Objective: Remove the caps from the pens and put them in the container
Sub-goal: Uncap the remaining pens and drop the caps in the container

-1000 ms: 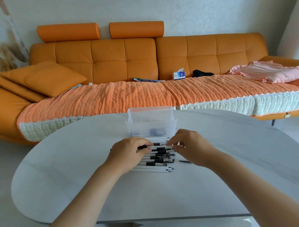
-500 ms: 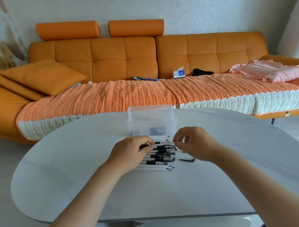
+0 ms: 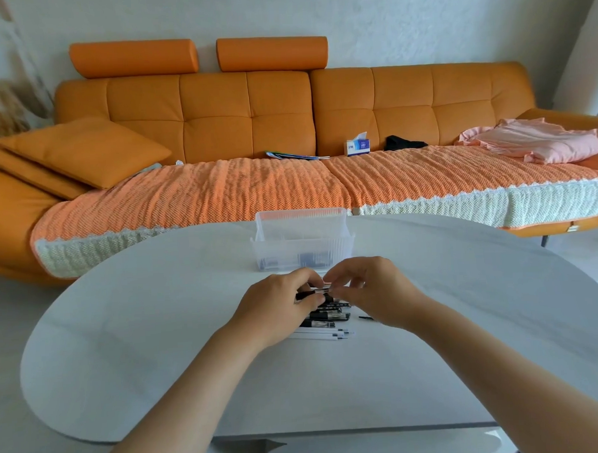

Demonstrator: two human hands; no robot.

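Left hand: our left hand (image 3: 280, 309) curls round one pen (image 3: 311, 295) by its black end, just above the heap.
Right hand: our right hand (image 3: 372, 291) meets the left, thumb and fingertips pinching the other end of that pen; we cannot tell whether they sit on the cap itself.
Pile of pens: the pile of pens (image 3: 325, 322) lies under both hands on the white table (image 3: 158, 335), black-gripped ones on top and white barrels at the near edge; our hands hide much of it.
Container: the clear plastic container (image 3: 302, 246) stands just behind the pile, touching neither hand, with a few dark shapes at its bottom.
Black cap: a black cap (image 3: 366, 317) lies alone on the table, just right of the pile and partly under our right wrist.
Beyond the table: an orange sofa (image 3: 244, 105) with a knitted throw (image 3: 220, 192), a cushion (image 3: 82, 150), a tissue box (image 3: 358, 145) and a pink garment (image 3: 540, 140).
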